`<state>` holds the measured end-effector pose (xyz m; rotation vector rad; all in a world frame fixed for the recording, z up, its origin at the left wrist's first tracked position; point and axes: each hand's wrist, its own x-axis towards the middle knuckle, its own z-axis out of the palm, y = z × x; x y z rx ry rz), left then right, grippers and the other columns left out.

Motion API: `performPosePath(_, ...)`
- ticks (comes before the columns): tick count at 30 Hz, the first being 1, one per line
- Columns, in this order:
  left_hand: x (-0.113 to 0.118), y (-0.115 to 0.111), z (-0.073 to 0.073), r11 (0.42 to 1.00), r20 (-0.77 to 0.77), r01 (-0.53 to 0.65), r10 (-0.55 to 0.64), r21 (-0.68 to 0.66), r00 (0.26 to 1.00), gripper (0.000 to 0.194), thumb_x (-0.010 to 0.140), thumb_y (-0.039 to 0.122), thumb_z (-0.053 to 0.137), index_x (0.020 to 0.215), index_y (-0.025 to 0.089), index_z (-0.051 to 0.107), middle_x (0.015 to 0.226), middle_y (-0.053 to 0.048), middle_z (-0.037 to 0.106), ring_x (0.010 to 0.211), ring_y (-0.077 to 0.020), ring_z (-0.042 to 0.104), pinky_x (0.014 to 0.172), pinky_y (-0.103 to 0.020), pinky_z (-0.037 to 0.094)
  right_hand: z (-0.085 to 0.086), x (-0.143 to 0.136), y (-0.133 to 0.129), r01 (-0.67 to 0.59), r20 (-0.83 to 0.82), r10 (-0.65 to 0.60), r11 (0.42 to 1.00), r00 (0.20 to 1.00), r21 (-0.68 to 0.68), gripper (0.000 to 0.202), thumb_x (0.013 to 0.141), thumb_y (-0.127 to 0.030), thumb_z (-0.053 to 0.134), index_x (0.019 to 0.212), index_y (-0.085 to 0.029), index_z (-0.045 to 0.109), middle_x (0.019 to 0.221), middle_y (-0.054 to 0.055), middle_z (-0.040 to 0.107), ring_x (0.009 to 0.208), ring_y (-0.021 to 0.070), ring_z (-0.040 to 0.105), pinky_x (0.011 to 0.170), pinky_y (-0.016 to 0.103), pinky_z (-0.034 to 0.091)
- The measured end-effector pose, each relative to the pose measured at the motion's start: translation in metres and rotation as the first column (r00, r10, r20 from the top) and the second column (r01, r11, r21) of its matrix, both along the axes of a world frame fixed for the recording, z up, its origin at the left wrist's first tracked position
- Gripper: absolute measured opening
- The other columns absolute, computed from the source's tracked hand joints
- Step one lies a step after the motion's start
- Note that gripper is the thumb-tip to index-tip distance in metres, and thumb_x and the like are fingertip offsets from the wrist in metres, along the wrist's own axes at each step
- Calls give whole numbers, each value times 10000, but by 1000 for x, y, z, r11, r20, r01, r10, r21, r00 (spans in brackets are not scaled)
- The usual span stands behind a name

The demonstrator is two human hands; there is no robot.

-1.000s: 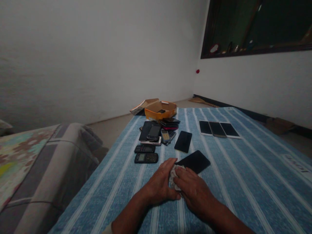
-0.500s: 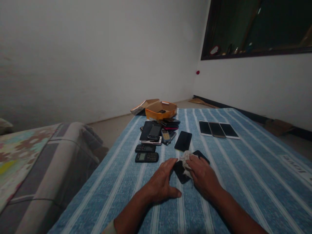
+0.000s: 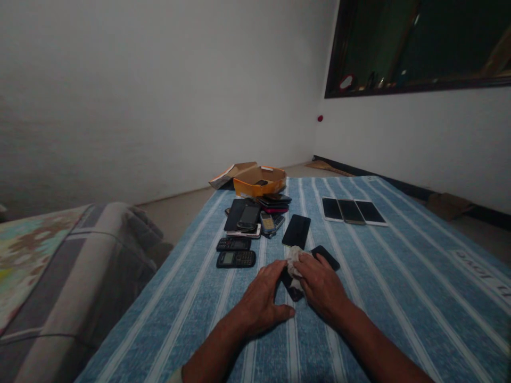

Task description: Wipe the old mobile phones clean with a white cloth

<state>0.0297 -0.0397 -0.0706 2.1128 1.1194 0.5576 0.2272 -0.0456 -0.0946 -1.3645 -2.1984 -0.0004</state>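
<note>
A black phone [image 3: 296,294] lies flat on the striped blue cloth, partly covered by my hands. My right hand [image 3: 321,282] grips a crumpled whitish cloth [image 3: 294,259] and presses it on the phone's screen. Along the phone's left edge rest the fingertips of my left hand [image 3: 263,295], its thumb spread wide toward me. Just right of my right fingers sits a second dark phone [image 3: 325,257], partly hidden. A larger black phone [image 3: 296,231] lies beyond the cloth.
Two keypad phones [image 3: 236,259] lie at left, before a pile of phones [image 3: 248,215]. Behind stands an open orange box [image 3: 259,186]. Three phones [image 3: 353,211] lie side by side at back right. A draped piece of furniture [image 3: 91,255] stands left of the table.
My right hand has moved the cloth slightly left over the phone, baring more of the dark phone on the right. The view has turned slightly right.
</note>
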Motion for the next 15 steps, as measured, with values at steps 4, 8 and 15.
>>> performPosePath(4,0,-1,2,1000,-39,-7,6,-22,999,932,640,311,786,1450,202,337,1466,-149,429,1344,-367,379,1135,-543,283,0,19,12,147,16,-147,989,989,5,356,868,-52,442,1123,-194,646,1270,134,628,1219,267,548,1049,513,355)
performPosePath(8,1,-2,2,1000,-52,-18,18,-12,998,895,651,276,757,1443,202,347,1471,-145,427,1351,-366,373,1136,-540,284,-4,21,15,161,26,-161,987,987,14,331,879,-72,440,1109,-186,649,1245,143,638,1209,277,551,1025,507,374)
performPosePath(15,3,-3,5,999,-22,17,-16,43,1000,799,669,298,738,1386,243,388,1340,-96,531,1214,-322,488,1067,-486,375,-6,7,9,-3,2,3,1000,1000,25,370,854,-44,458,1153,-192,617,1262,123,632,1253,254,523,1072,510,326)
